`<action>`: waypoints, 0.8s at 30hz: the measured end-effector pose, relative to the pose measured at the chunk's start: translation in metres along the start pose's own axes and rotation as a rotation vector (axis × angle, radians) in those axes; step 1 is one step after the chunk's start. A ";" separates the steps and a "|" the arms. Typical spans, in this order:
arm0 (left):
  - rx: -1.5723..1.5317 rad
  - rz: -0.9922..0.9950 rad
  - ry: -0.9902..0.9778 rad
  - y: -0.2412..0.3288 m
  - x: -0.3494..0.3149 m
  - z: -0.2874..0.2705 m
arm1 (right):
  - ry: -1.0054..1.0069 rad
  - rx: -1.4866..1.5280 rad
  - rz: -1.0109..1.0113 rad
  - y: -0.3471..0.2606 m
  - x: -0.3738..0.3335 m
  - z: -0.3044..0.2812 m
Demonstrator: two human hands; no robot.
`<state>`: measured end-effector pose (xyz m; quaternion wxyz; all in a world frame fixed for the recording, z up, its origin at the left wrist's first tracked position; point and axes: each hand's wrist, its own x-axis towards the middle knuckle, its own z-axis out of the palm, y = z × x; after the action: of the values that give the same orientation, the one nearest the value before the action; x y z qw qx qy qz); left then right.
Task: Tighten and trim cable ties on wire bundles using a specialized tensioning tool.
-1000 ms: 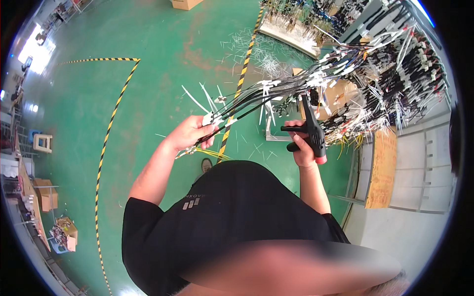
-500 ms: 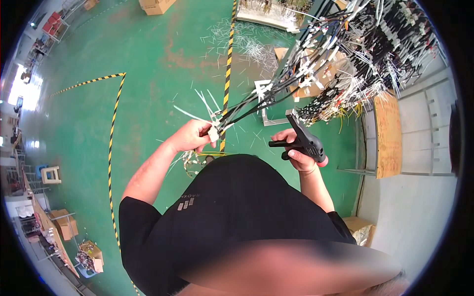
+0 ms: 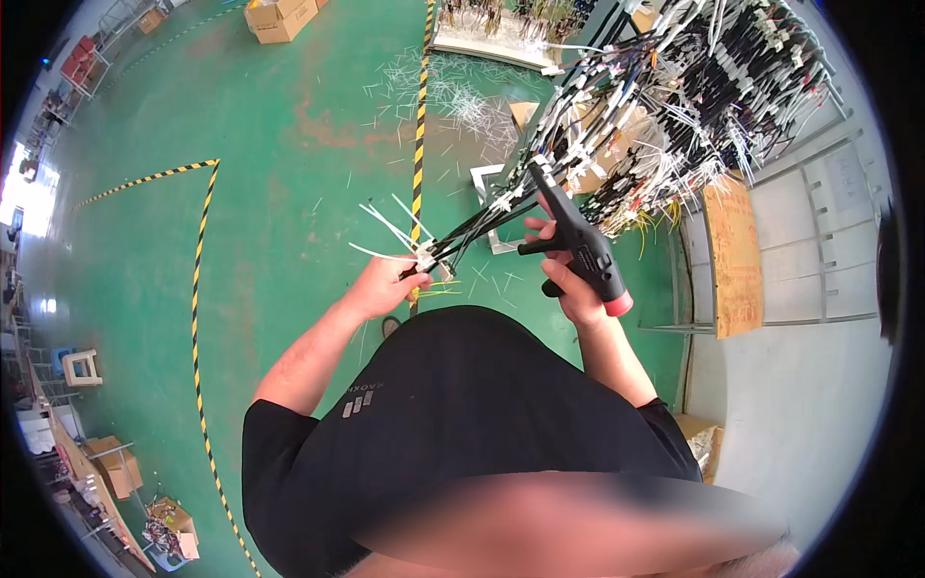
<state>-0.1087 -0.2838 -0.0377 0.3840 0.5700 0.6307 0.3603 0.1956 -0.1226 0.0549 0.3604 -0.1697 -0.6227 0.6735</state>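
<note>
My left hand (image 3: 378, 289) is closed around the near end of a black wire harness (image 3: 479, 227). White connectors sit just past my fingers, and several long white cable tie tails (image 3: 387, 227) stick out there. From this grip the wires run up to the right toward a large hanging mass of harnesses (image 3: 732, 87). Held in my right hand (image 3: 576, 292) is a black cable tie gun (image 3: 595, 258) with a red knob at its rear. Its nose points up and left, in front of the harness as seen here. Some fingers lie between its trigger and body.
Cut white tie ends (image 3: 462, 96) litter the green floor. Behind the harness are a metal frame (image 3: 482, 183) and a cardboard box (image 3: 617, 154). A wooden board (image 3: 732, 260) stands at the right by a wall. Another carton (image 3: 281, 19) sits far ahead; striped tape (image 3: 419, 164) crosses the floor.
The tie gun has moved up and left, its nose now overlapping the harness. My left hand has turned slightly with the wire end, and the loose wires below it have shifted.
</note>
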 end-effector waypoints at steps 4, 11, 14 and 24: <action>-0.562 -0.206 -0.279 0.001 -0.006 -0.022 | 0.059 -0.219 0.044 0.011 0.000 0.010; -1.070 -0.361 -0.391 -0.004 -0.001 -0.046 | 0.134 -0.163 0.084 0.012 -0.009 0.032; -1.033 -0.360 -0.397 0.001 -0.001 -0.057 | 0.156 0.038 -0.031 0.012 -0.015 0.044; -0.782 -0.381 -0.147 0.031 -0.020 -0.039 | 0.097 -0.128 -0.181 0.007 -0.035 0.001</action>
<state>-0.1287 -0.3020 0.0084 0.6744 0.2794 0.5116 0.4533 0.2167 -0.1472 0.0411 0.4377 -0.1681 -0.6590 0.5881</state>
